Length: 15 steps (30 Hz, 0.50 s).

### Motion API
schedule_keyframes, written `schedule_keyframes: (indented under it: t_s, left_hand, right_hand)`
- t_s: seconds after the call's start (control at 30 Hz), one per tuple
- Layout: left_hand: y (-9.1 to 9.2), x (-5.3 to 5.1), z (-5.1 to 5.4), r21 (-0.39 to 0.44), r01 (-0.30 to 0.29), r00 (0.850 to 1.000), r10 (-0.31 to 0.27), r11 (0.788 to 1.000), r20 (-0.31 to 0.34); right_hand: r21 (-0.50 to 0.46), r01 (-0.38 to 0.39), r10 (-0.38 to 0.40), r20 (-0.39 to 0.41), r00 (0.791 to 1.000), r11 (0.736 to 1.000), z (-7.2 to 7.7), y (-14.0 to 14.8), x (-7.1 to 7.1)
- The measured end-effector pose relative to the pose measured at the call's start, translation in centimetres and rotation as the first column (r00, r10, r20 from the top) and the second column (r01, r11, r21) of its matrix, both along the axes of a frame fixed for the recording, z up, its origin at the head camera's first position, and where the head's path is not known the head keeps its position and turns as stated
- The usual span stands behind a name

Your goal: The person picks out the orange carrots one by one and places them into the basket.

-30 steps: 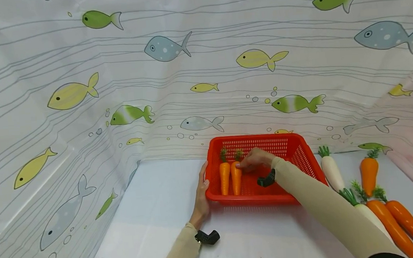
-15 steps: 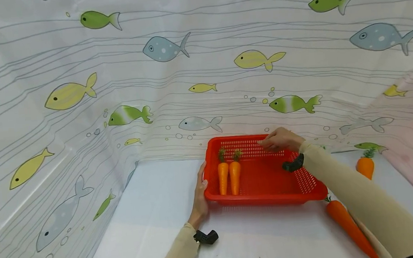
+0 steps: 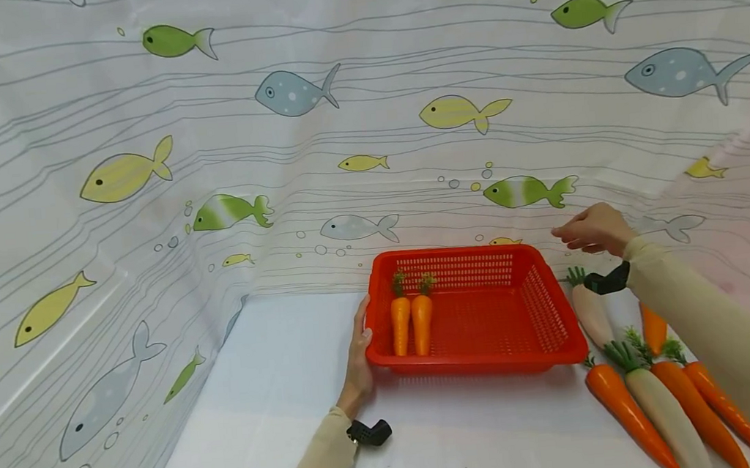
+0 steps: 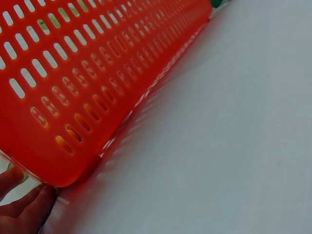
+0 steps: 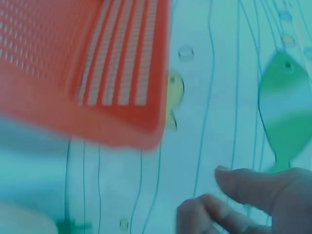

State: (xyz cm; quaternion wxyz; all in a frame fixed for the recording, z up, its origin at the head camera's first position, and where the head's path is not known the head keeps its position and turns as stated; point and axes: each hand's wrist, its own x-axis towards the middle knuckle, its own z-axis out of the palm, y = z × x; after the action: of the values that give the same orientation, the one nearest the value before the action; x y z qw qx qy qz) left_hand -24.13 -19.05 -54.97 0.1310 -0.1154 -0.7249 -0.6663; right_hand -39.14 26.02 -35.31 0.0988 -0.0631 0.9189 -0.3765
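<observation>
Right hand (image 3: 593, 230) hung raised, fingers loosely bent around nothing, with the red basket (image 3: 478, 363) at its 8 o'clock and the nearest white radish (image 3: 590, 312) at 6, long axis running 11 to 5; this hand was the nearer. Left hand (image 3: 359, 364) rested, fingers extended, against the basket's 9 o'clock side. Slotted plastic walls enclosed two smooth, tapering orange carrots (image 3: 423, 326) with feathery tops.

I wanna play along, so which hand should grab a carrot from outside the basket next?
Probably the right hand: it seems to hold nothing and is on the same side of the basket as the loose carrots. The left hand touches the opposite side, farther from them.
</observation>
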Motion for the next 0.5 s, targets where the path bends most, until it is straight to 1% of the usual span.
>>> schedule_keyframes:
  t_s: [0.13, 0.2, 0.23, 0.3, 0.37, 0.43, 0.5]
  left_hand:
    - [-0.1, -0.1, 0.1, 0.000, -0.001, 1.000, 0.001, 1.000, -0.001]
    - [-0.1, 0.0, 0.3, 0.001, -0.002, 1.000, 0.002, 1.000, 0.002]
    - [-0.1, 0.0, 0.3, -0.001, -0.003, 1.000, 0.003, 1.000, 0.003]
    - [0.0, 0.0, 0.4, 0.000, -0.003, 1.000, 0.003, 1.000, 0.003]
    - [-0.1, 0.1, 0.4, 0.002, -0.003, 1.000, 0.003, 1.000, 0.003]
    - [-0.1, 0.0, 0.4, 0.003, -0.002, 1.000, 0.002, 1.000, 0.002]
    - [-0.2, -0.1, 0.4, -0.001, -0.003, 1.000, 0.003, 1.000, 0.004]
  right_hand:
    - [0.043, 0.050, -0.052, 0.045, 0.998, 0.998, 0.3, 2.4, 0.2]
    - [0.110, 0.072, -0.077, 0.043, 0.996, 0.991, 0.1, 3.4, 0.5]
    - [0.159, 0.082, -0.089, 0.036, 0.995, 0.984, 0.0, 3.9, 0.6]
    - [0.267, 0.100, -0.107, 0.011, 0.994, 0.959, -0.3, 4.8, 1.0]
    - [0.353, 0.114, -0.113, -0.021, 0.993, 0.929, -0.8, 5.6, 1.3]
    - [0.410, 0.130, -0.122, -0.045, 0.992, 0.903, -1.3, 6.4, 1.7]
    - [0.444, 0.136, -0.125, -0.054, 0.991, 0.886, -1.8, 7.2, 2.0]
